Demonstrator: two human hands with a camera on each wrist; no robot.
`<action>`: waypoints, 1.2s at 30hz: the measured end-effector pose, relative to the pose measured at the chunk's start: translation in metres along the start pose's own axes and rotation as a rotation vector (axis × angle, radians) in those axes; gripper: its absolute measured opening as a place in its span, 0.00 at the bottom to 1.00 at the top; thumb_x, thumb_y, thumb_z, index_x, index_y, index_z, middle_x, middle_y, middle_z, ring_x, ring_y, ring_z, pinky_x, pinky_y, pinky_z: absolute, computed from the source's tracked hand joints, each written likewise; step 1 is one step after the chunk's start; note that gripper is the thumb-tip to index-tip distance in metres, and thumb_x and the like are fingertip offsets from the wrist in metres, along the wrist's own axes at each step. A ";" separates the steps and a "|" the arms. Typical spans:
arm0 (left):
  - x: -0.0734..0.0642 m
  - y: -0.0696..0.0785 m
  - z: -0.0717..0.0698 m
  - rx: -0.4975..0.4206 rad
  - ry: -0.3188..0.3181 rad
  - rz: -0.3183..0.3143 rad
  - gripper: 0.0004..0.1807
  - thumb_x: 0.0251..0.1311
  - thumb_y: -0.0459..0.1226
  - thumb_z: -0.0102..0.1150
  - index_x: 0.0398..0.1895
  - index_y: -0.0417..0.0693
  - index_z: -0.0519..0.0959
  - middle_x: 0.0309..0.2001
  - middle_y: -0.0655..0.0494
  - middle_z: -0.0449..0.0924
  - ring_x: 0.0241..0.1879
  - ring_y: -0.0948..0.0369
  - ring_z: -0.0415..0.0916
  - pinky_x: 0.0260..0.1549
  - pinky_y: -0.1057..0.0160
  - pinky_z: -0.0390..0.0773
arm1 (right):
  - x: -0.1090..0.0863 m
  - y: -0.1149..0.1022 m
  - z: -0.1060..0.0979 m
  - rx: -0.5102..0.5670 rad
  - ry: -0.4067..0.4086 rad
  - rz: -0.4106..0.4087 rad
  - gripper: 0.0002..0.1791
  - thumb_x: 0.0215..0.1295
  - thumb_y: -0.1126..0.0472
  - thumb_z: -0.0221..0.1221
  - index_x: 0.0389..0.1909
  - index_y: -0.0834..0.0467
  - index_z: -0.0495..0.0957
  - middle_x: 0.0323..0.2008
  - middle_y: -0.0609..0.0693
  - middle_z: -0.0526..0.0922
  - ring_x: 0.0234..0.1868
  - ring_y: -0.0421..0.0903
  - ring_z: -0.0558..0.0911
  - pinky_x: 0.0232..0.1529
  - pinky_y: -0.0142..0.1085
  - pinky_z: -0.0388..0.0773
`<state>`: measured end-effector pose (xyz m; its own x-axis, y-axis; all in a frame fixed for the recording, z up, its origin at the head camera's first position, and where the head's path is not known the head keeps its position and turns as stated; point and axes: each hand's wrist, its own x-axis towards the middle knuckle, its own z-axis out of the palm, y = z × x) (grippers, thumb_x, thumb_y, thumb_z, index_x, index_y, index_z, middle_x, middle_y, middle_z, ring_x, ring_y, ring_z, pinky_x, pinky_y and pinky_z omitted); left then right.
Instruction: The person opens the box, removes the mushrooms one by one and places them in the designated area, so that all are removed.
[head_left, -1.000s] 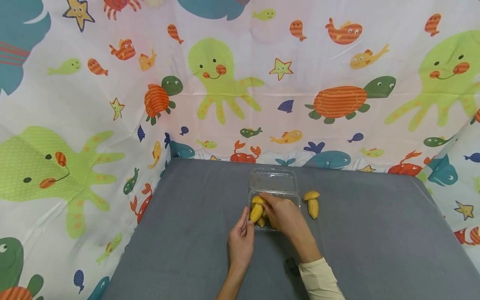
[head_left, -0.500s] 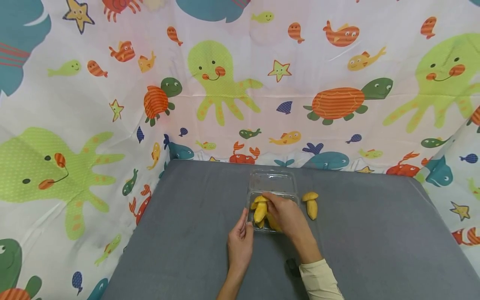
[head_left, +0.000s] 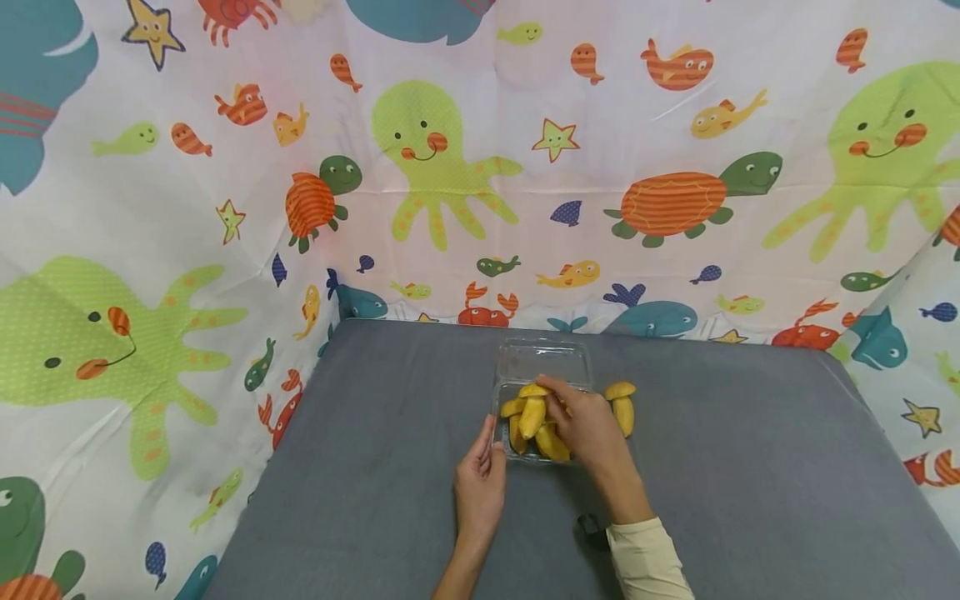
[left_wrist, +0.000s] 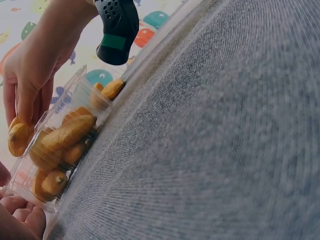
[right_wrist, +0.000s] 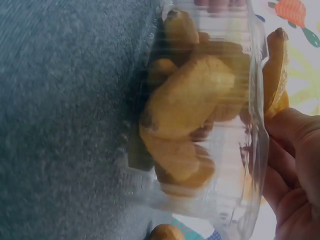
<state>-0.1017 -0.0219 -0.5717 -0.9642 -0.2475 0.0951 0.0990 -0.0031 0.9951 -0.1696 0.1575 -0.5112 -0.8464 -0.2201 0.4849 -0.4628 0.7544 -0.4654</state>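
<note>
A clear plastic clamshell container (head_left: 546, 363) lies on the table with its lid folded back. Several yellow mushrooms (head_left: 552, 443) are inside, showing through the wall in the right wrist view. My left hand (head_left: 481, 483) grips the container's left side between thumb and fingers. Just over the open container, my right hand (head_left: 592, 429) pinches one mushroom (head_left: 532, 412) near its cap. That held mushroom (right_wrist: 275, 70) is above the rim in the right wrist view. Curled fingers of my left hand (left_wrist: 22, 217) are beside the container's end in the left wrist view.
A single mushroom (head_left: 622, 408) lies on the grey table (head_left: 390, 467), right of the container. Behind the table hangs a curtain (head_left: 465, 192) printed with sea animals. A dark wrist device (left_wrist: 117, 30) sits on my right wrist.
My right hand has shifted slightly right and up with the pinched mushroom, uncovering more mushrooms in the container. The left hand stays at the container's left side.
</note>
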 end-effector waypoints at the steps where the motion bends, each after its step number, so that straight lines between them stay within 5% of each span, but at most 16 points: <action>1: 0.000 0.000 0.000 -0.001 0.002 0.000 0.26 0.76 0.29 0.57 0.76 0.42 0.72 0.73 0.52 0.73 0.70 0.57 0.72 0.61 0.66 0.77 | 0.000 0.001 -0.001 0.003 0.005 0.005 0.17 0.73 0.64 0.66 0.61 0.54 0.86 0.37 0.54 0.92 0.14 0.35 0.65 0.19 0.32 0.70; 4: 0.000 0.001 0.001 -0.014 0.006 0.005 0.26 0.76 0.29 0.57 0.75 0.41 0.72 0.73 0.52 0.73 0.71 0.57 0.72 0.61 0.66 0.77 | -0.001 0.007 -0.003 0.024 0.018 0.023 0.17 0.73 0.64 0.66 0.61 0.54 0.86 0.48 0.56 0.91 0.12 0.34 0.63 0.20 0.32 0.70; 10: 0.000 0.000 0.002 -0.050 0.017 0.025 0.26 0.75 0.28 0.58 0.75 0.41 0.73 0.72 0.51 0.74 0.70 0.57 0.72 0.60 0.68 0.77 | -0.004 0.017 -0.007 0.048 0.059 0.020 0.20 0.70 0.68 0.69 0.61 0.55 0.86 0.51 0.55 0.91 0.11 0.33 0.61 0.16 0.31 0.66; 15: 0.001 -0.002 0.002 -0.050 0.023 0.028 0.26 0.75 0.27 0.58 0.74 0.41 0.74 0.72 0.50 0.75 0.69 0.56 0.73 0.59 0.70 0.77 | -0.005 0.023 -0.012 0.045 0.085 0.022 0.21 0.68 0.70 0.69 0.60 0.55 0.86 0.53 0.55 0.90 0.17 0.36 0.73 0.19 0.32 0.71; 21: 0.001 -0.002 0.002 -0.051 0.025 0.031 0.26 0.74 0.27 0.58 0.74 0.39 0.73 0.72 0.48 0.74 0.70 0.54 0.73 0.59 0.71 0.77 | -0.008 0.030 -0.021 0.055 0.108 0.063 0.19 0.69 0.70 0.68 0.59 0.54 0.87 0.50 0.55 0.91 0.17 0.38 0.70 0.20 0.33 0.71; 27: -0.001 -0.001 0.002 -0.050 0.029 0.043 0.26 0.74 0.27 0.58 0.74 0.39 0.73 0.71 0.46 0.75 0.70 0.52 0.73 0.58 0.70 0.77 | -0.013 0.038 -0.029 0.032 0.136 0.108 0.19 0.72 0.68 0.67 0.60 0.51 0.87 0.36 0.52 0.91 0.16 0.39 0.65 0.20 0.34 0.67; 32: -0.002 0.002 0.002 -0.052 0.022 0.017 0.26 0.74 0.27 0.58 0.74 0.40 0.73 0.73 0.49 0.74 0.71 0.55 0.72 0.59 0.70 0.77 | -0.017 0.046 -0.035 0.003 0.174 0.111 0.18 0.71 0.71 0.66 0.58 0.53 0.87 0.52 0.52 0.91 0.19 0.40 0.70 0.24 0.37 0.73; 36: -0.001 0.003 0.002 -0.053 0.019 0.006 0.27 0.75 0.28 0.58 0.75 0.40 0.72 0.73 0.50 0.73 0.71 0.57 0.71 0.59 0.70 0.77 | -0.019 0.052 -0.041 -0.006 0.207 0.103 0.19 0.70 0.72 0.67 0.57 0.54 0.87 0.53 0.52 0.91 0.17 0.40 0.70 0.20 0.35 0.73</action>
<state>-0.1006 -0.0194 -0.5691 -0.9588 -0.2658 0.1004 0.1185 -0.0531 0.9915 -0.1667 0.2265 -0.5146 -0.8168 -0.0109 0.5768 -0.3747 0.7702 -0.5161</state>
